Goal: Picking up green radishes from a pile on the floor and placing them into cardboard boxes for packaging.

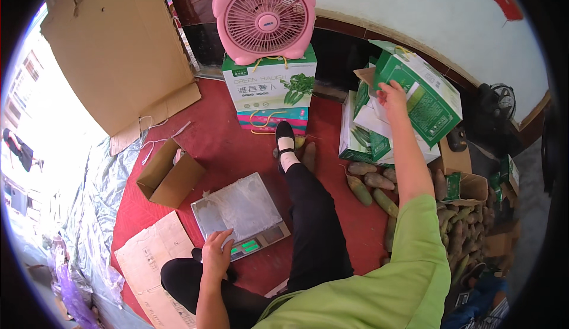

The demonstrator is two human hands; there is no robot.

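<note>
My right hand reaches out to the far right, its fingers bent at the near left edge of a green and white gift carton. This carton leans at a tilt over other printed cartons. My left hand is at the front edge of a flat digital scale, beside its lit green display. Its fingers curl around a whitish sliver too small to name. Plastic film covers the scale's pan. Greenish radishes lie on the red floor below the cartons.
A pink fan stands on a white and green carton. To the left are an open brown box and flat cardboard. My outstretched foot touches the floor near the fan's cartons. More radishes are heaped at right.
</note>
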